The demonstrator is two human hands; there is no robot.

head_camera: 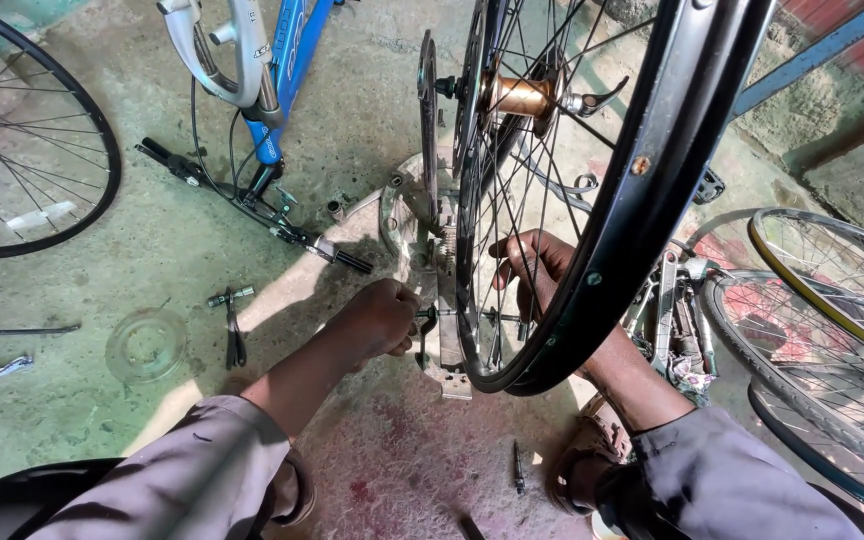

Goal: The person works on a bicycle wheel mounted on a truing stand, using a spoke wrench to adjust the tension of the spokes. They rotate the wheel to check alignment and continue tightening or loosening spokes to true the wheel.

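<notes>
A black bicycle wheel (pixel 642 190) with thin spokes and a copper-coloured hub (pixel 520 96) stands upright in a metal truing stand (pixel 442 340) on the concrete floor. My left hand (pixel 384 315) is closed around a knob or small tool on the stand's left side, near the rim's lowest part. My right hand (pixel 537 268) reaches in from the right behind the spokes, its fingers curled near the rim; what it grips is hidden by the spokes.
A blue and white bicycle frame (pixel 272 70) with black handlebars lies ahead. A spoked wheel (pixel 22 150) lies at the left, more rims (pixel 832 290) at the right. A clear plastic disc (pixel 146 345), a small wrench (pixel 232 320) and loose tools (pixel 667 320) lie on the floor.
</notes>
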